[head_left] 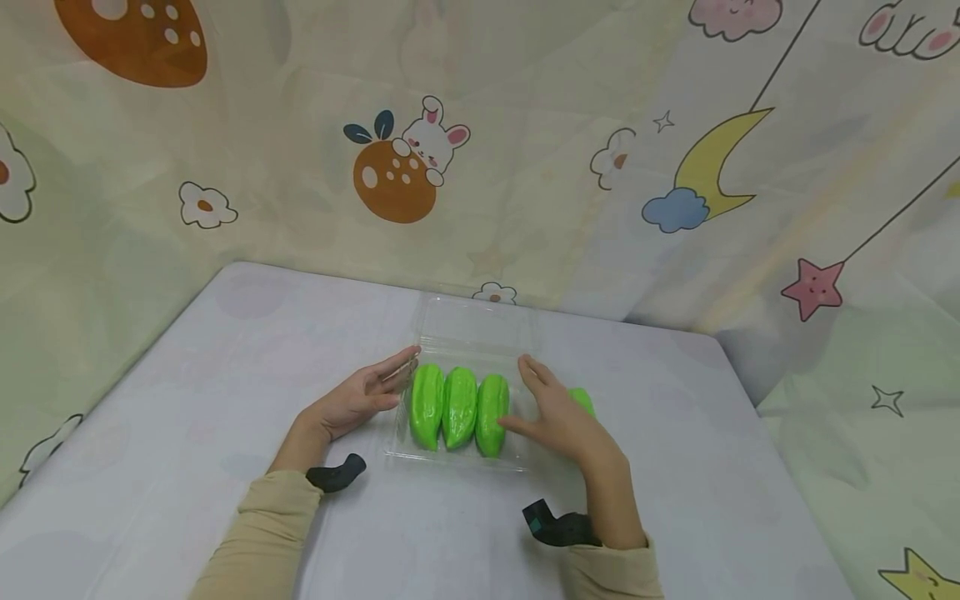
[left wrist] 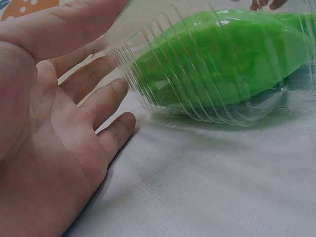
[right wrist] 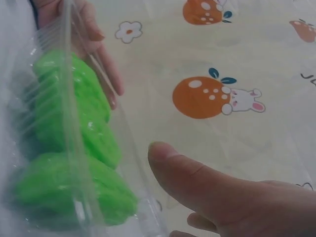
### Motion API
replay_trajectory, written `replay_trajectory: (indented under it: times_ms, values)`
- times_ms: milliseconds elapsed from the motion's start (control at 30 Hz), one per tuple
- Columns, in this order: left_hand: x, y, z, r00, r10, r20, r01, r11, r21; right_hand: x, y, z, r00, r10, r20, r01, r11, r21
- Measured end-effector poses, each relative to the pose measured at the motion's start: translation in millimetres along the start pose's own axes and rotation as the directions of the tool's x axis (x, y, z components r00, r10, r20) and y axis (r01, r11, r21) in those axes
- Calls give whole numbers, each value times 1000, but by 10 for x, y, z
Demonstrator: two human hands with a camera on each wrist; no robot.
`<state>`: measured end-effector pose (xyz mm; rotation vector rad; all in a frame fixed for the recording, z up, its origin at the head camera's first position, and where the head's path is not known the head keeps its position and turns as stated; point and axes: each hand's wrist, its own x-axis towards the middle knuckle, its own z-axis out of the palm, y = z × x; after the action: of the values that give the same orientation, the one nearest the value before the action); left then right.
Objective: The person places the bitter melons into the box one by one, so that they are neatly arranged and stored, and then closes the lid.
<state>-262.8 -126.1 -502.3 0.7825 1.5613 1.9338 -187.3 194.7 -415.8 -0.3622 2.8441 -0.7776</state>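
A clear plastic clamshell box [head_left: 457, 462] stands on the table with its lid [head_left: 476, 323] folded back. Three glossy green, ridged, fruit-like pieces [head_left: 461, 408] lie side by side in it. My left hand [head_left: 360, 398] is at the box's left side, fingers extended; in the left wrist view its fingertips [left wrist: 121, 86] lie at or against the ribbed wall. Over the box's right part is my right hand [head_left: 562, 421], thumb and fingers spread, holding nothing. Beyond that hand another green piece [head_left: 582, 401] shows, mostly hidden.
The box sits on a white-covered table [head_left: 420, 533]. A patterned cloth [head_left: 525, 167] with cartoon prints hangs close behind the table's back edge. Dark wrist-worn devices [head_left: 558, 527] are at both wrists, below the sleeves' cuffs.
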Motion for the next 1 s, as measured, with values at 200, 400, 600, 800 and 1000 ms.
replay_trajectory:
  times_ms: [200, 400, 600, 800, 1000]
  values:
    - [1, -8, -7, 1000, 1, 4, -1, 1000, 5, -57, 88, -111, 1000, 17, -4, -17, 1000, 11]
    - [3, -12, -9, 1000, -3, 4, 3, 1000, 7, -108, 188, -198, 999, 27, -32, -27, 1000, 3]
    - [5, -16, -14, 1000, -5, 3, 5, 1000, 11, -165, 314, -271, 998, 22, -59, -21, 1000, 5]
    - [3, -18, -14, 1000, -6, 2, 6, 1000, 12, -238, 439, -337, 997, 39, -73, -36, 998, 42]
    - [0, -30, -18, 1000, -5, 0, 5, 1000, 19, -280, 560, -371, 996, 56, -76, -51, 997, 60]
